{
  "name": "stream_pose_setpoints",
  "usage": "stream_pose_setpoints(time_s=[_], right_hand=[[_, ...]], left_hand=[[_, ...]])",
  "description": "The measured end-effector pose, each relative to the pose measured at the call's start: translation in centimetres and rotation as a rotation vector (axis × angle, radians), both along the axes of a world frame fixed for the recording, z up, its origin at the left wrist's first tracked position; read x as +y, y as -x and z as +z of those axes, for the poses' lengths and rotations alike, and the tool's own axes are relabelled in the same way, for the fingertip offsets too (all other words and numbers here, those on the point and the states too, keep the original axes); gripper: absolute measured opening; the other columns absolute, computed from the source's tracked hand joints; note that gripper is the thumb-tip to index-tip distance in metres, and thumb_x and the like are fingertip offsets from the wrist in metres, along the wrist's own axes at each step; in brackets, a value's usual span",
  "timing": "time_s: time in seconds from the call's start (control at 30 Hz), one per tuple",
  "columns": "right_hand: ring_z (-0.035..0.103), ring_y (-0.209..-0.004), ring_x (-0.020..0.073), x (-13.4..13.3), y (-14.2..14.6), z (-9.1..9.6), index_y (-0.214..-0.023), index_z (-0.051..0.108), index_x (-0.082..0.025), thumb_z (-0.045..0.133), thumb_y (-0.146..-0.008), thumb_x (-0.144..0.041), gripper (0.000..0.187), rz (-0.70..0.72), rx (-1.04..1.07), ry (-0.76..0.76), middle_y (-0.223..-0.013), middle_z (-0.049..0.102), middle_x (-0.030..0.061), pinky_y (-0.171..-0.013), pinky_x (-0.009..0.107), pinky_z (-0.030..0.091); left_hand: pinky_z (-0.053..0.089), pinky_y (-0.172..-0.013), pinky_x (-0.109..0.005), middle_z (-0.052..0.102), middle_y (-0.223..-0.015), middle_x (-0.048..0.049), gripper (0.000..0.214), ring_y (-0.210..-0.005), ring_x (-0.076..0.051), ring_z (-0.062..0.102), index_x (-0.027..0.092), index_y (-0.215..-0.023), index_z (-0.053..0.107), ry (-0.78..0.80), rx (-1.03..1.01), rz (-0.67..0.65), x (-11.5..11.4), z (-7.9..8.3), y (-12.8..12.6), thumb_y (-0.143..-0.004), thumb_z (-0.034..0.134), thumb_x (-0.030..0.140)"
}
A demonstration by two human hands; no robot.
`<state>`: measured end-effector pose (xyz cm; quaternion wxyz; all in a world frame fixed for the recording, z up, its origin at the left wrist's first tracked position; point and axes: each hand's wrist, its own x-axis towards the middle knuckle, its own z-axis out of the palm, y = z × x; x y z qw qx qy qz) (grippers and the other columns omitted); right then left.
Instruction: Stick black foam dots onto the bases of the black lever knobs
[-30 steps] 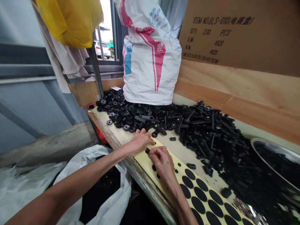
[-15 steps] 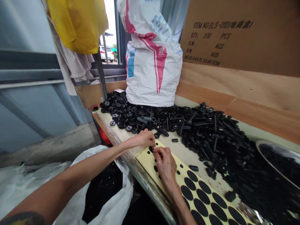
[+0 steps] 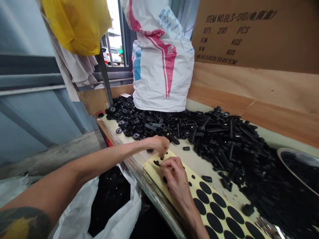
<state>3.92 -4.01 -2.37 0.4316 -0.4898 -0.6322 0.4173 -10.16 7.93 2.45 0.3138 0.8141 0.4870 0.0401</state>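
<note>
Two hands at yellow sheet edge (image 3: pixel 152 176): left (image 3: pixel 156 145) curled, hold unclear; right (image 3: pixel 175 176) pinching black pad (image 3: pixel 156 163)

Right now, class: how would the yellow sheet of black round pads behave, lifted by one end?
The yellow sheet looks thin, so it would probably sag rather than stay stiff. The large black round pads lie flat and seem stuck, so they likely stay on. The small black piece at the right hand suggests pieces can peel away.
</note>
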Motion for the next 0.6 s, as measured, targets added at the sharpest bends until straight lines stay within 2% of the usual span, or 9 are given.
stream_pose_setpoints(time_s=[0.1, 0.2, 0.27, 0.33, 0.43, 0.53, 0.6], right_hand=[[0.055, -0.077, 0.0182, -1.3, -2.2, 1.2, -0.087, 0.064, -0.021, 0.059, -0.081, -0.043, 0.024, -0.080, 0.172, 0.149, -0.085, 0.059, 0.0029, -0.071, 0.029, 0.045], [0.052, -0.068, 0.0156, -2.5, -4.6, 2.0, -0.094, 0.064, -0.019, 0.064, -0.079, -0.048, 0.033, -0.139, 0.300, 0.283, -0.077, 0.057, 0.0016, -0.064, 0.027, 0.045], [0.050, -0.067, 0.0141, -3.1, -5.6, 2.4, -0.092, 0.065, -0.018, 0.068, -0.076, -0.048, 0.034, -0.155, 0.367, 0.329, -0.075, 0.056, 0.0004, -0.064, 0.026, 0.044], [0.048, -0.066, 0.0129, -3.6, -6.2, 2.7, -0.090, 0.066, -0.019, 0.070, -0.074, -0.048, 0.033, -0.161, 0.416, 0.354, -0.073, 0.055, -0.0007, -0.064, 0.025, 0.043], [0.050, -0.069, 0.0125, -4.4, -6.6, 2.9, -0.093, 0.068, -0.020, 0.073, -0.072, -0.047, 0.035, -0.208, 0.480, 0.362, -0.079, 0.059, -0.0004, -0.067, 0.024, 0.044], [0.054, -0.078, 0.0140, -5.2, -6.9, 2.9, -0.106, 0.068, -0.022, 0.075, -0.069, -0.046, 0.045, -0.313, 0.560, 0.337, -0.099, 0.064, 0.0025, -0.077, 0.027, 0.045], [0.055, -0.078, 0.0140, -5.8, -7.3, 2.6, -0.119, 0.063, -0.025, 0.074, -0.071, -0.046, 0.054, -0.379, 0.606, 0.294, -0.107, 0.063, 0.0026, -0.078, 0.028, 0.046]], left_hand=[[0.043, -0.061, -0.024, 0.064, -0.057, -0.0001, 0.007, -0.063, -0.017, 0.058, 0.018, -0.056, 0.070, -0.025, -0.172, 0.052, -1.0, 0.2, 1.2, -0.061, 0.069, 0.021], [0.043, -0.063, -0.022, 0.069, -0.074, -0.0017, 0.024, -0.071, -0.015, 0.059, 0.016, -0.079, 0.073, -0.086, -0.366, 0.107, -3.6, 0.8, 1.3, -0.080, 0.054, 0.030], [0.042, -0.062, -0.021, 0.069, -0.077, -0.0021, 0.030, -0.071, -0.015, 0.059, 0.016, -0.086, 0.072, -0.079, -0.458, 0.092, -6.0, 1.0, 0.5, -0.085, 0.051, 0.036], [0.042, -0.062, -0.020, 0.069, -0.076, -0.0018, 0.027, -0.070, -0.014, 0.058, 0.016, -0.085, 0.072, -0.055, -0.534, 0.081, -8.3, 1.0, -0.8, -0.083, 0.056, 0.038], [0.040, -0.060, -0.021, 0.065, -0.069, -0.0003, 0.017, -0.065, -0.013, 0.054, 0.016, -0.074, 0.071, -0.017, -0.672, 0.211, -10.7, 0.6, -3.0, -0.075, 0.066, 0.032], [0.035, -0.058, -0.022, 0.062, -0.063, 0.0013, 0.014, -0.060, -0.012, 0.049, 0.016, -0.068, 0.071, 0.084, -0.791, 0.375, -11.6, 0.4, -5.0, -0.071, 0.069, 0.030], [0.035, -0.060, -0.023, 0.063, -0.064, 0.0013, 0.013, -0.062, -0.012, 0.049, 0.016, -0.068, 0.070, 0.201, -0.861, 0.448, -11.9, 0.3, -6.0, -0.069, 0.070, 0.030]])
